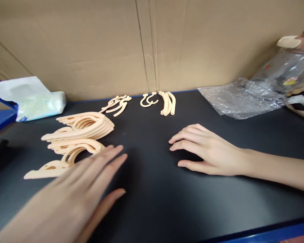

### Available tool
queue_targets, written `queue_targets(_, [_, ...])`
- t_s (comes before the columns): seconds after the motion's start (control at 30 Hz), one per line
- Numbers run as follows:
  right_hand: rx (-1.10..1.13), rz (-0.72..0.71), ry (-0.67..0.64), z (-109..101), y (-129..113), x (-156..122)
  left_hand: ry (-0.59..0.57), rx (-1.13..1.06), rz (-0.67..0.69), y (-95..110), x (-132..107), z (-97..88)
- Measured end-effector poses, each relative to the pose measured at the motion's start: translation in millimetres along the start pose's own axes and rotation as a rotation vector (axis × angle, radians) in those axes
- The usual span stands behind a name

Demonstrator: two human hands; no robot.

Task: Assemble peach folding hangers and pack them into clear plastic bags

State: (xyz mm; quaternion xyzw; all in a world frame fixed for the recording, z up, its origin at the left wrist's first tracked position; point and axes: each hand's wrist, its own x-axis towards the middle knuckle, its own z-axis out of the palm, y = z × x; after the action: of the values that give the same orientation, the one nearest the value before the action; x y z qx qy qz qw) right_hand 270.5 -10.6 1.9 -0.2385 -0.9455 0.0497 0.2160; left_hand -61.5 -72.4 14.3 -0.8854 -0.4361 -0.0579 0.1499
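My left hand (78,189) is at the lower left with its fingers stretched out and nothing in its grasp. Its fingers partly cover a short stack of cream folding hangers (57,165). Just behind that lies a taller stack of the same hangers (91,128). My right hand (202,148) hovers or rests over the black table at the right, fingers apart, holding nothing. At the back sit loose cream hanger parts: a pile of curved pieces (119,104), a pair of hooks (148,100) and several curved arms (168,103).
A white and pale green packet (40,103) lies at the back left. On the right, a crumpled clear plastic bag (243,98) sits beside a clear bottle (286,71) with a brown lid. Cardboard (103,44) stands behind the black table (152,202), which has a blue edge.
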Motion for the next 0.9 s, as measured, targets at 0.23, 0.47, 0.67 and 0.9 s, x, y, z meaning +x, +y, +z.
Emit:
queue_targets(0.23, [-0.004, 0.007, 0.005, 1.1, 0.8, 1.1, 0.125, 0.238, 0.22, 32.1, 65.2, 15.0])
queue_targets(0.47, [0.003, 0.034, -0.02, -0.2, 0.0, 1.0, -0.075, 0.327, 0.033, 23.8, 114.5, 32.9])
queue_targets(0.67, [0.013, 0.044, -0.02, -0.3, 0.0, 0.9, -0.157, 0.408, -0.102, 5.7, 136.2, 24.7])
queue_targets(0.9, [0.027, 0.049, -0.021, 0.1, 0.4, 1.0, -0.34, 0.31, -0.226, -44.9, 153.9, 22.1])
